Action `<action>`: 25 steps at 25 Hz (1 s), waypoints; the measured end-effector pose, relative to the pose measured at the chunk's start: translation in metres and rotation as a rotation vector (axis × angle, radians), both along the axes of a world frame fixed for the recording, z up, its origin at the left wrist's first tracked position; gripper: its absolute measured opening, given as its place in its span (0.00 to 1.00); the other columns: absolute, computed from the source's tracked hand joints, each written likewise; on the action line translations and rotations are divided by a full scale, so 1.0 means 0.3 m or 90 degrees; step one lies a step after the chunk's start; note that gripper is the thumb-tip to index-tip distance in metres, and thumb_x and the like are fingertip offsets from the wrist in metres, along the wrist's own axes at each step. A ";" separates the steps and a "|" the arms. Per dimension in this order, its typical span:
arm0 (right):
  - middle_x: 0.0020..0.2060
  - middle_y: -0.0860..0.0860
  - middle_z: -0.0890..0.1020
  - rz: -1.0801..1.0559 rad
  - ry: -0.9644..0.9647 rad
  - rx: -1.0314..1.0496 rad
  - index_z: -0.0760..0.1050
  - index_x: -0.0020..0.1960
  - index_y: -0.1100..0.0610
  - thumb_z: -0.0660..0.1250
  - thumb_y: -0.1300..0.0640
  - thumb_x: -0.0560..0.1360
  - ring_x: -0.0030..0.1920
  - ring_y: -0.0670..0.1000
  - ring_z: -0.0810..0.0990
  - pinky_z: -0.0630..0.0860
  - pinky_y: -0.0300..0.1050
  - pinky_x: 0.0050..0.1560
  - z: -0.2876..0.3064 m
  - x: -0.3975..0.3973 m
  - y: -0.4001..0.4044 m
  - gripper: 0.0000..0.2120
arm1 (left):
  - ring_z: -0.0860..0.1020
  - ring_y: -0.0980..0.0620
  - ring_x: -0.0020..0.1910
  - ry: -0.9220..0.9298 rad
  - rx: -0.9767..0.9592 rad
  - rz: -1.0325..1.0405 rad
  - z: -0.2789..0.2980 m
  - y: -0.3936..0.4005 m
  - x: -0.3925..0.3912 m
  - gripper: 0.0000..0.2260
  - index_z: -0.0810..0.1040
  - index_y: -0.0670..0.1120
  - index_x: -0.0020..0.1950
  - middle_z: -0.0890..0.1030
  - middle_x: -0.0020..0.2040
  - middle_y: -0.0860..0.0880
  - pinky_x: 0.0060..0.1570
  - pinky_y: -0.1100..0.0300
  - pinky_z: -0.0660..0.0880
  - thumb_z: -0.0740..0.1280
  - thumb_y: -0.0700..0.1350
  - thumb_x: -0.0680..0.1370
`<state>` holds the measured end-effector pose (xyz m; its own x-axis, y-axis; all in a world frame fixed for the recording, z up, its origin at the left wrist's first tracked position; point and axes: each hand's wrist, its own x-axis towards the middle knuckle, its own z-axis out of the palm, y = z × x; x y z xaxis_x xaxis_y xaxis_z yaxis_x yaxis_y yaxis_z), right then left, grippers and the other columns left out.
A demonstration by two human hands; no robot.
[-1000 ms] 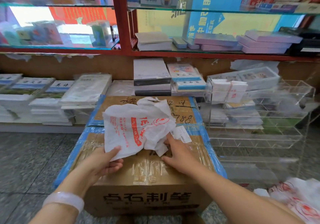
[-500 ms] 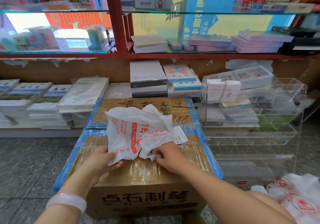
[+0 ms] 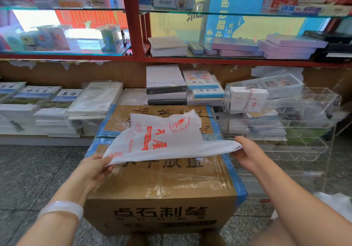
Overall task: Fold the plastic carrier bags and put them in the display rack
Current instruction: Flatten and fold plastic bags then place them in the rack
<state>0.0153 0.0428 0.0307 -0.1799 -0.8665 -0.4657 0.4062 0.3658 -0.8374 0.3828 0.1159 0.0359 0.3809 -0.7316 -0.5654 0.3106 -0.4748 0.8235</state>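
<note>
I hold a white carrier bag (image 3: pixel 163 141) with red print stretched out above the taped cardboard box (image 3: pixel 163 184). My left hand (image 3: pixel 95 167) pinches its near left corner and my right hand (image 3: pixel 245 152) pinches the right end, fingers curled round the plastic. The clear display rack (image 3: pixel 297 131) stands just right of the box, with folded bags (image 3: pixel 247 99) in its top compartment.

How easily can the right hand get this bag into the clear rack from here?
Probably easily: the right hand pinches the bag right beside the acrylic rack, nothing between them. But the left hand also grips the bag, which is unfolded.
</note>
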 end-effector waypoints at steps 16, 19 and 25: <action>0.55 0.51 0.73 0.401 0.915 -0.082 0.73 0.59 0.53 0.64 0.58 0.77 0.58 0.52 0.73 0.71 0.48 0.59 -0.066 -0.021 0.045 0.11 | 0.73 0.49 0.28 -0.329 0.258 -0.338 -0.032 0.029 -0.010 0.09 0.72 0.37 0.50 0.76 0.37 0.41 0.27 0.61 0.74 0.68 0.42 0.76; 0.54 0.56 0.76 0.130 0.986 -0.372 0.75 0.59 0.61 0.63 0.66 0.74 0.55 0.56 0.75 0.73 0.52 0.57 -0.022 0.060 0.091 0.13 | 0.74 0.51 0.33 -0.559 0.260 -0.424 -0.004 0.039 -0.027 0.11 0.70 0.43 0.45 0.77 0.40 0.44 0.32 0.59 0.73 0.68 0.50 0.76; 0.71 0.50 0.68 0.740 1.007 -0.659 0.66 0.71 0.50 0.51 0.48 0.79 0.72 0.53 0.63 0.57 0.54 0.71 -0.087 0.297 0.229 0.22 | 0.69 0.55 0.64 -0.743 -0.258 -0.613 -0.023 0.032 -0.184 0.19 0.75 0.49 0.64 0.71 0.66 0.54 0.64 0.62 0.63 0.54 0.55 0.80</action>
<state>0.1046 0.1116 0.0045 0.7877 -0.6138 0.0527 -0.5986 -0.7829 -0.1697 0.3277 0.1254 0.0289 -0.2320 -0.9726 -0.0156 -0.8441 0.1933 0.5001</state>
